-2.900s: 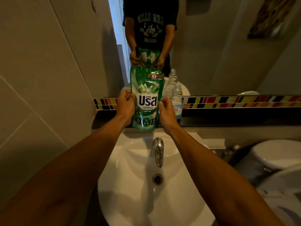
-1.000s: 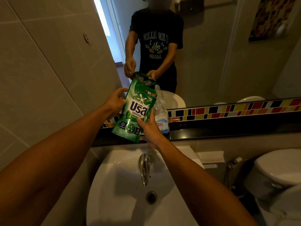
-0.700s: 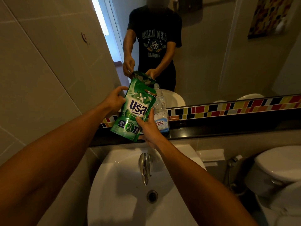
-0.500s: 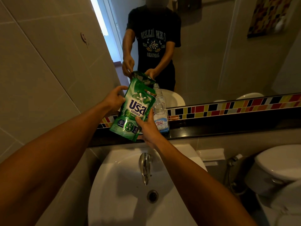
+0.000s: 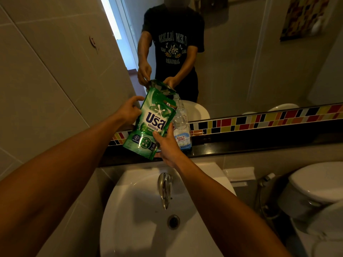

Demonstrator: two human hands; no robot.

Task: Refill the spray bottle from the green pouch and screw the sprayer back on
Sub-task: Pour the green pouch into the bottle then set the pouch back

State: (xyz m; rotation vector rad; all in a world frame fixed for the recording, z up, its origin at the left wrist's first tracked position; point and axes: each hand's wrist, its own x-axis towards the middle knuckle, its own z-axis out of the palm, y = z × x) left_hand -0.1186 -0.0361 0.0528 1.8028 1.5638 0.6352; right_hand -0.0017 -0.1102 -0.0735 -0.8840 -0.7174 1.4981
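Note:
The green pouch (image 5: 150, 125) is tilted to the right, its top corner leaning over the neck of the clear bottle (image 5: 181, 132). That bottle stands on the dark ledge (image 5: 241, 145) under the mirror, with a blue-and-white label and no sprayer on it. My left hand (image 5: 129, 111) grips the pouch's upper left edge. My right hand (image 5: 167, 145) holds the pouch's lower right side, just in front of the bottle. The pouch hides the bottle's mouth. No sprayer head is in view.
A white basin (image 5: 141, 219) with a chrome tap (image 5: 164, 190) lies right below my hands. A white toilet (image 5: 315, 184) stands at the right, with a hose sprayer (image 5: 265, 180) beside it. A tiled wall closes the left side; the mirror reflects a person.
The pouch went from upright above the basin to tilted right over the bottle's neck. Over the last second the hands and pouch have barely moved.

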